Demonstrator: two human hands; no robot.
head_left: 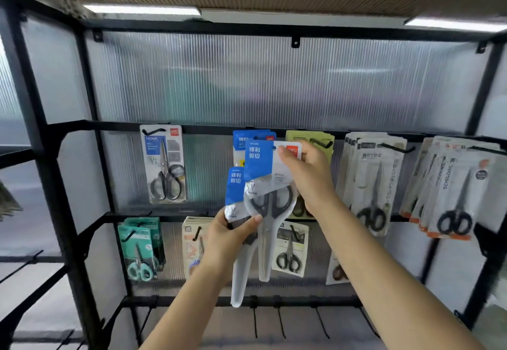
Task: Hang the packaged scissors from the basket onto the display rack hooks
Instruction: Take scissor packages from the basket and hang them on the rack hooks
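My right hand pinches the top of a blue-and-white scissors pack, thumb near its hang hole, and holds it up in front of the middle hook of the upper rail. Two more blue packs hang behind it on that hook. My left hand grips a second blue-and-white scissors pack lower and to the left, and its long clear end hangs down. The basket is out of view.
The black display rack has a ribbed translucent back panel. A single blue pack hangs at upper left, green packs and grey stacks to the right. Teal packs and other packs hang on the lower rail.
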